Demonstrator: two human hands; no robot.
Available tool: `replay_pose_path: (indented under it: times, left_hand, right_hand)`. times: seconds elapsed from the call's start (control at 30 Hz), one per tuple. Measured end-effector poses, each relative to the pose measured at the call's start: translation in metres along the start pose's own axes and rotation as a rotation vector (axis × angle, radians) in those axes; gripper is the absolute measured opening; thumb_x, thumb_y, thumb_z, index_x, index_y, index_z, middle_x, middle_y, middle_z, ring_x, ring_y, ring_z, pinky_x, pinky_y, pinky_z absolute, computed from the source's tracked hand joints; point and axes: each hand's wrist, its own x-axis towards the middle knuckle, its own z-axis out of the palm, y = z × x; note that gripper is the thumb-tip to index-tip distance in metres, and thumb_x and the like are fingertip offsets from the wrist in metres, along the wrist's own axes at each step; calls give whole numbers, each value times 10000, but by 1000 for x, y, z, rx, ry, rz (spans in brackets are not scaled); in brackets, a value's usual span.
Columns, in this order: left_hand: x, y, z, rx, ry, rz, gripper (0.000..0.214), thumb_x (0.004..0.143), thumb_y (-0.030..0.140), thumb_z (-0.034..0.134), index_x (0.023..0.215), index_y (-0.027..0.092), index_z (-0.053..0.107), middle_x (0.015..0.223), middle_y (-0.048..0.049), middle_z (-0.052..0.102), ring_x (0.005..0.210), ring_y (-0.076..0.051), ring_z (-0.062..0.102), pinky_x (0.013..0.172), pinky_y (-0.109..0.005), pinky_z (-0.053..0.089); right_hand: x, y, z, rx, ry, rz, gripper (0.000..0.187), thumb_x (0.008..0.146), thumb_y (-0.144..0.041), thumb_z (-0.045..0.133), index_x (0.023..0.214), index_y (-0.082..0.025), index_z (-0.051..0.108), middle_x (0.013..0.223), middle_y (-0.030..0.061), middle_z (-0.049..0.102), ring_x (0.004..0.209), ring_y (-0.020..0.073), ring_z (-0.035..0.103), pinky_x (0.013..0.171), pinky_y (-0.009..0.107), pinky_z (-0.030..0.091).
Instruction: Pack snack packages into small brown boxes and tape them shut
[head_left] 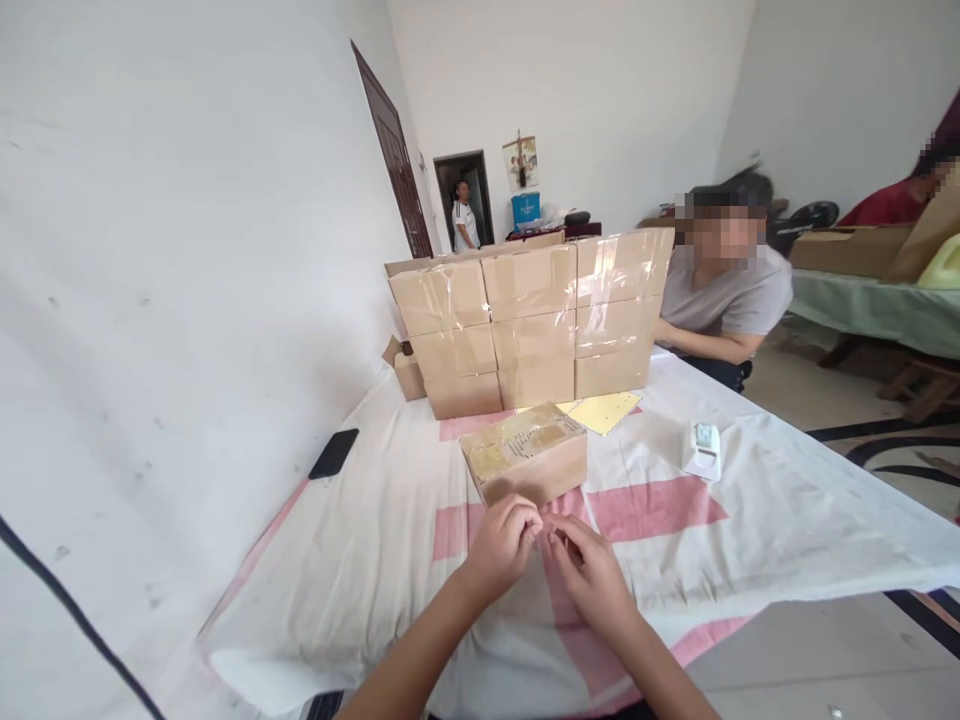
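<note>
We can read no words, brands or numbers here. On top of the small box point(551, 482), in the middle of the counter point(352, 590), we see dark print in rows, too small and blurred for us to make out. Far off, by the back wall, the blue box point(526, 212) bears pale marks, perhaps lettering, which we cannot decipher either.

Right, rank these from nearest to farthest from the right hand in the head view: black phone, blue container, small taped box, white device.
1. Small taped box: just beyond the right hand, slightly left.
2. White device: ahead and to the right.
3. Black phone: well to the left, at the table's edge.
4. Blue container: far back in the room.
</note>
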Motion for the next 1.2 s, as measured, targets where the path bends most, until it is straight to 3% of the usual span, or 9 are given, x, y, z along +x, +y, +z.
replay_pose_path:
  times: [0.07, 0.17, 0.3, 0.37, 0.43, 0.57, 0.7, 0.97, 1.2]
  left_hand:
    - [-1, -3, -10, -14, -4, -8, 187, 1013, 217, 427, 880, 214, 559, 864, -49, 650, 800, -176, 620, 733, -304, 492]
    - [0, -6, -27, -49, -15, -36, 164, 1013, 210, 427, 908, 213, 552, 889, -48, 642, 823, -168, 615, 746, -299, 493]
    - [11, -11, -58, -92, 4, -95, 143, 1014, 220, 442, 960, 211, 574, 901, -43, 640, 827, -156, 623, 734, -290, 500]
    - [20, -14, -76, -83, -5, -183, 148, 1012, 262, 473, 942, 215, 595, 875, -38, 646, 807, -157, 626, 717, -294, 499]
    - [32, -18, -95, -79, -42, -291, 153, 983, 327, 553, 885, 223, 609, 821, -24, 646, 758, -159, 613, 691, -301, 493]
    - [59, -23, -120, -41, -111, -475, 170, 899, 377, 680, 822, 232, 635, 778, -1, 661, 693, -152, 580, 675, -307, 486]
    - [80, -30, -128, 41, -201, -596, 151, 894, 376, 675, 834, 238, 675, 794, 1, 702, 686, -154, 602, 655, -297, 482]
    - [98, -56, -131, 47, -540, -726, 166, 907, 396, 634, 1014, 274, 669, 813, 17, 719, 717, -170, 644, 634, -278, 488]
    - [98, -64, -129, 75, -567, -720, 192, 915, 389, 601, 1070, 286, 649, 793, 34, 686, 690, -161, 640, 646, -276, 497]
  right_hand:
    - [3, 0, -10, -27, -30, 18, 302, 1001, -320, 481, 1216, -209, 663, 905, 75, 730, 783, 223, 693, 716, 330, 551]
    - [12, 2, -27, -17, -19, 21, 246, 1000, -334, 509, 1100, -206, 694, 896, 71, 733, 696, 191, 656, 637, 305, 523]
    - [45, 12, -52, -87, 126, -27, 187, 990, -318, 531, 1025, -211, 680, 846, 44, 666, 650, 166, 581, 598, 297, 480]
    - [75, 21, -62, -104, 249, -63, 177, 973, -331, 557, 1049, -212, 663, 893, 53, 638, 744, 188, 603, 647, 314, 506]
    - [108, 33, -66, -57, 277, -132, 234, 965, -351, 564, 1138, -213, 639, 1061, 95, 635, 961, 235, 642, 767, 358, 555]
    - [154, 54, -56, -8, 26, -383, 496, 935, -349, 595, 1407, -218, 514, 1414, 147, 564, 1331, 303, 544, 1066, 503, 507]
    - [151, 62, -37, -91, -5, -536, 615, 873, -340, 670, 1451, -228, 494, 1449, 138, 579, 1418, 353, 478, 1145, 587, 443]
    - [136, 58, -30, -88, -1, -523, 608, 853, -286, 667, 1437, -220, 509, 1398, 144, 609, 1416, 368, 486, 1135, 579, 475]
    - [136, 55, -28, -89, -1, -501, 613, 837, -262, 679, 1425, -221, 508, 1372, 150, 613, 1413, 375, 485, 1123, 584, 488]
